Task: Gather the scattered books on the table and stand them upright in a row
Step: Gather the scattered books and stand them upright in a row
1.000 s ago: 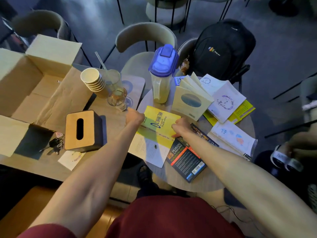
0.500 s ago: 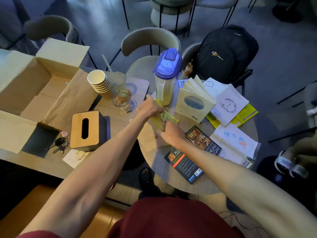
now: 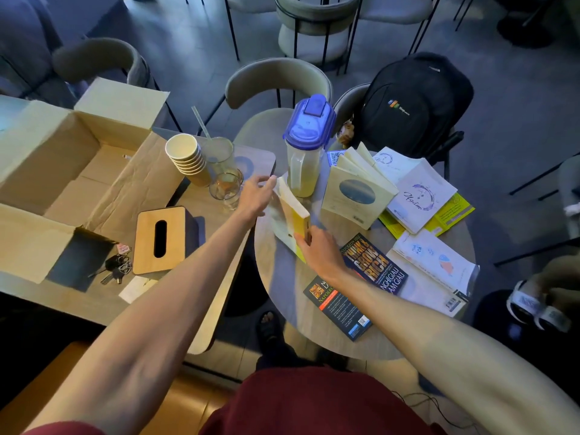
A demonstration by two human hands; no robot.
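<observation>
Head view: yellow book tilted on edge on round table, just beside pitcher, long axis running L hand to R hand. R pinches near end; L fingers, fairly straight, touch far end.

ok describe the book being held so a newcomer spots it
On the round table, find the blue-lidded pitcher. In front of it, the left hand touches and the right hand grips a yellow book tipped on edge. It alone is held.
</observation>
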